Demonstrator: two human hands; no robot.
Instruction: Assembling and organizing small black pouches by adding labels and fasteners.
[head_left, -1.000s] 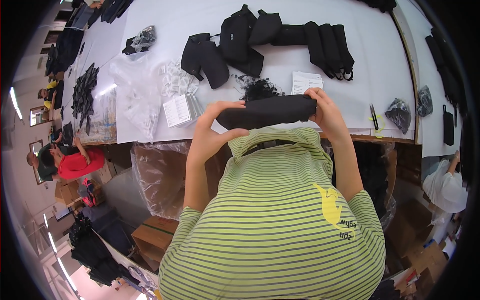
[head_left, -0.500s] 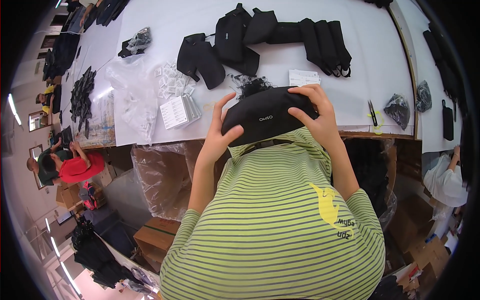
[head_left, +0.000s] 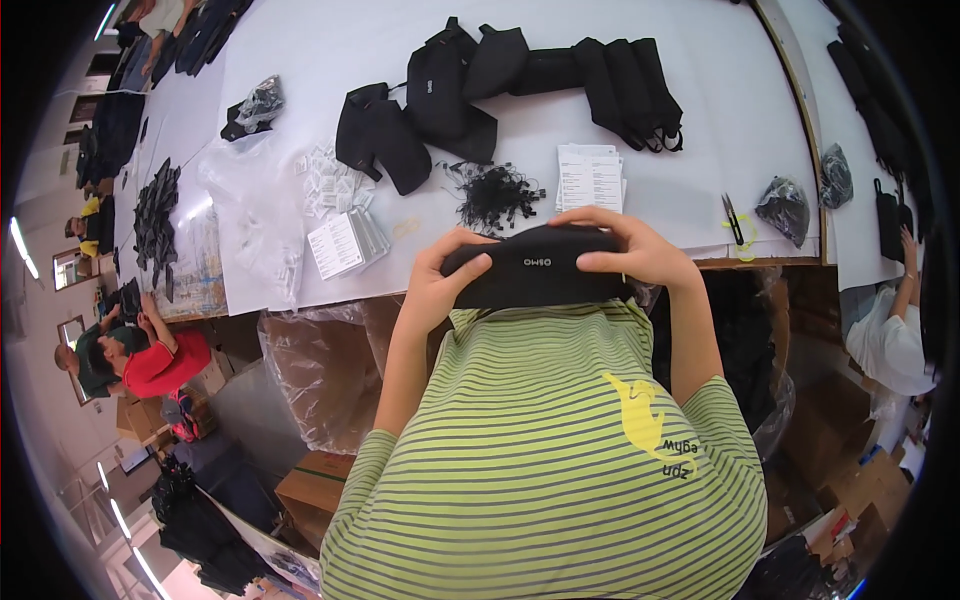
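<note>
Black pouch: held up by both hands at the near edge of the worktop [head_left: 690,200], its lettered front [head_left: 535,285] facing the wearer.
Left hand: closed on the pouch's left end, thumb [head_left: 470,268] against the front, fingers behind.
Right hand [head_left: 645,250]: grasping the right end, thumb across the front, fingers over the upper edge.
Feel of the pouch: probably light, soft and lightly padded; the matte cloth should grip well and seems unlikely to break.
Where to hold: both ends suit best, thumbs in front, keeping the middle from folding.
Just beyond it: a tangled heap of black cords [head_left: 495,195], which could snag on a lowered pouch; a white card stack [head_left: 588,178] lies close beyond the right hand.
Left along the near edge: a second card stack [head_left: 340,245], small white packets [head_left: 335,180] behind it, then a crumpled clear bag [head_left: 250,215].
Farther from that edge: more black pouches [head_left: 445,100], some overlapping.
Near right corner: snips [head_left: 737,225] beside a plastic-wrapped bundle [head_left: 783,210].
</note>
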